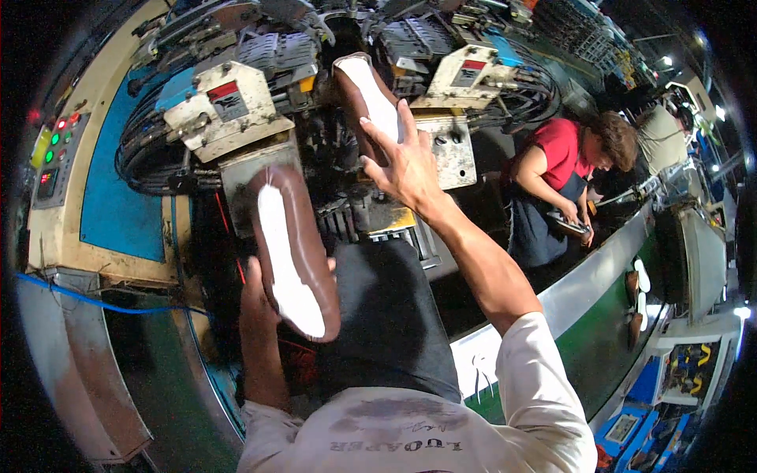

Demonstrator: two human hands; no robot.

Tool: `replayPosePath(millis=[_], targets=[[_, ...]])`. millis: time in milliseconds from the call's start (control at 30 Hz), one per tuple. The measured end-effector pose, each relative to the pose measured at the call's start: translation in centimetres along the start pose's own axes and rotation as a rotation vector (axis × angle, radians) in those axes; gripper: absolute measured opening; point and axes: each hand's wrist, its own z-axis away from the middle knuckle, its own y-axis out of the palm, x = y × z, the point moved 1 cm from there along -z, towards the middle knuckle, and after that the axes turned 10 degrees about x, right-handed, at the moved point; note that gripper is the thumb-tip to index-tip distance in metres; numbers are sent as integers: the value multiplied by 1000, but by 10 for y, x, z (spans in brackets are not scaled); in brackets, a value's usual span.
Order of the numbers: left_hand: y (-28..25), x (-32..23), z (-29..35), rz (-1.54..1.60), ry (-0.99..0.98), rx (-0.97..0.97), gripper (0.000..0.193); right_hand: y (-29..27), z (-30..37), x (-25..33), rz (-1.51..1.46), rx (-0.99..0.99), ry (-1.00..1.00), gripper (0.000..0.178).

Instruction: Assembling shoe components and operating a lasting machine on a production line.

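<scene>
A brown shoe upper (306, 236) with a long white sole face turned up is held in my left hand (255, 299). My left fingers wrap it from beneath at its near end, and part of them is hidden behind it. Farther off, a second brown shoe upper (351, 102) with a white bottom sits in the middle of the machine (236, 106). Across this second piece's near end reaches my right hand (406, 169), its fingers spread and touching or just over the white surface.
Black hoses (142, 150) curve along the machine's left side. A control panel (57, 162) with lit buttons stands far left. At right, a co-worker in a red top (564, 146) handles a dark piece beside a metal-edged green conveyor (583, 347), where shoes (637, 303) lie.
</scene>
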Motion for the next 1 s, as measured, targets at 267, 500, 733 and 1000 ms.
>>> replayPosePath(millis=[267, 500, 733, 1000], targets=[[4, 57, 79, -3, 133, -415, 93, 29, 4, 28, 81, -19, 11, 80], [2, 77, 68, 16, 6, -335, 84, 50, 13, 38, 20, -158, -146, 82], [17, 84, 42, 6, -75, -325, 84, 54, -43, 32, 62, -145, -105, 85], [11, 85, 10, 2, -136, -352, 87, 61, -147, 18, 170, -186, -143, 85]])
